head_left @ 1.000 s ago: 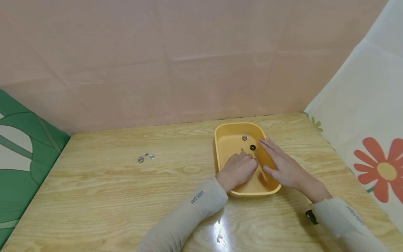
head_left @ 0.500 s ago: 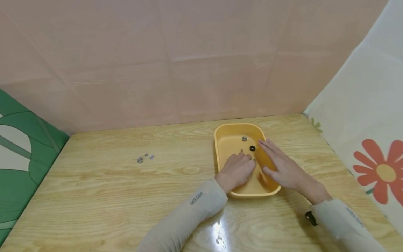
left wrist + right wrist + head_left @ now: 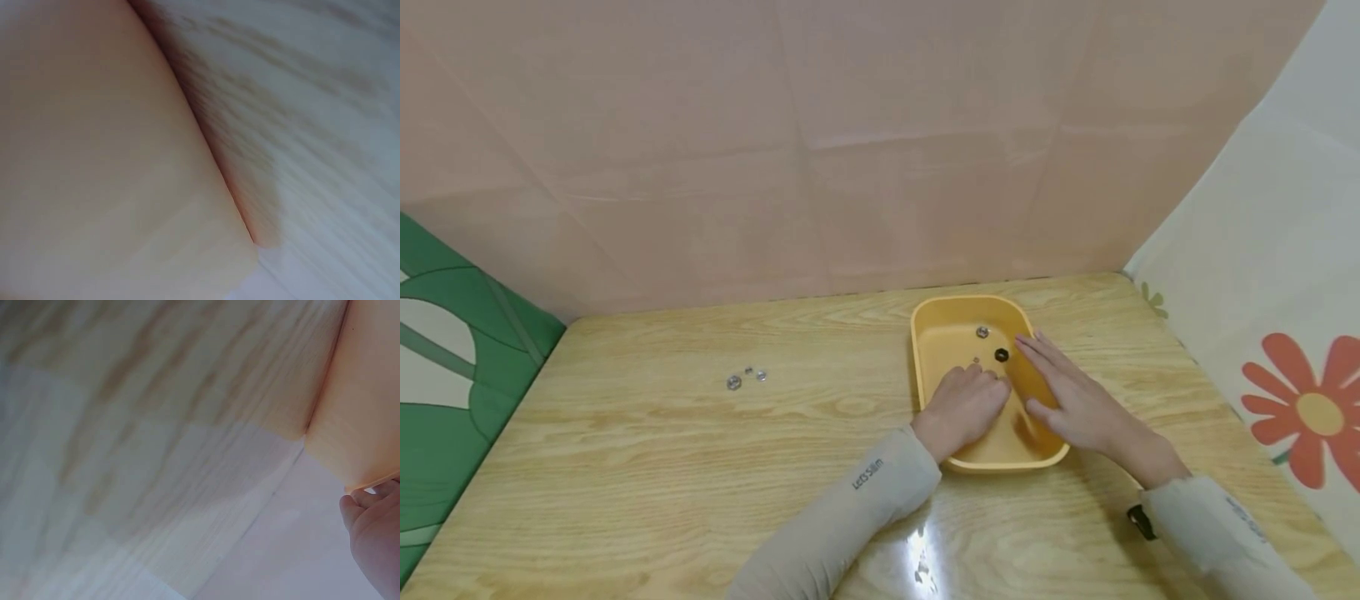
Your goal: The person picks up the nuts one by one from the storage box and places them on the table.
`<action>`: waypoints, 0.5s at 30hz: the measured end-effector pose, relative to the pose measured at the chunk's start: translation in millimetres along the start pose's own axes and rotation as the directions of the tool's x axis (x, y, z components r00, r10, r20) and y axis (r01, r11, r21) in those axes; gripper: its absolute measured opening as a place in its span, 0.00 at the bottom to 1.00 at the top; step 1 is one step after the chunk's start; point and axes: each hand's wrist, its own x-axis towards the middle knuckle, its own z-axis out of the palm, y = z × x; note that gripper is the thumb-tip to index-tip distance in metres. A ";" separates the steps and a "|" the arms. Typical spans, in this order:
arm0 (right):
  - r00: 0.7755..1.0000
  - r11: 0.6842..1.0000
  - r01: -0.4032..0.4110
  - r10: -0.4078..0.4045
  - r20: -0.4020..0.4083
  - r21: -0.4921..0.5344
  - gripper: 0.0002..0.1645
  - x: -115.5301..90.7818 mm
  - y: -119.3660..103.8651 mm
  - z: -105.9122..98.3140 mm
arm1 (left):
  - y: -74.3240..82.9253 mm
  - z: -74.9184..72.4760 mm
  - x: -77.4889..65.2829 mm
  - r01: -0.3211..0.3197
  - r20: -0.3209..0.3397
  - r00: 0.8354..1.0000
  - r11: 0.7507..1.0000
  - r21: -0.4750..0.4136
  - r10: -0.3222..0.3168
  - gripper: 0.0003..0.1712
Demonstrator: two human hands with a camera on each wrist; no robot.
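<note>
The yellow tray (image 3: 1000, 454) lies under the left grip (image 3: 966, 404) and right grip (image 3: 1078, 402), long axis running away, far end slanting slightly left. Whether the curled left grip clamps anything cannot be told; the right, thumb apart, rests on the rim. Beyond the left sit a black nut (image 3: 1002, 355) and silver nut (image 3: 982, 332).

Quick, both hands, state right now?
Left hand: fingertips hidden, so whether it holds anything can't be told.
Right hand: open, resting over the side of the yellow tray.
</note>
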 end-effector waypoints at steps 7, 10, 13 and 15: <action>1.000 1.000 0.010 -0.010 -0.007 -0.010 0.45 0.3 1.7 2.0 | 0.1 0.1 -2.8 0.000 -0.007 1.000 1.000 -0.024 0.000 0.15; 1.000 1.000 0.014 -0.014 -0.012 -0.009 0.45 0.2 2.3 3.2 | -0.1 -0.7 -4.5 0.004 -0.016 1.000 0.999 -0.045 -0.005 0.15; 1.000 1.000 0.019 -0.019 -0.019 -0.008 0.45 0.2 3.0 3.9 | -0.9 -2.2 -6.5 0.004 -0.028 1.000 0.998 -0.062 -0.005 0.15; 0.999 1.000 0.024 -0.024 -0.021 -0.007 0.45 0.1 3.3 3.9 | -1.8 -3.1 -7.9 -0.001 -0.040 0.999 0.998 -0.066 -0.002 0.14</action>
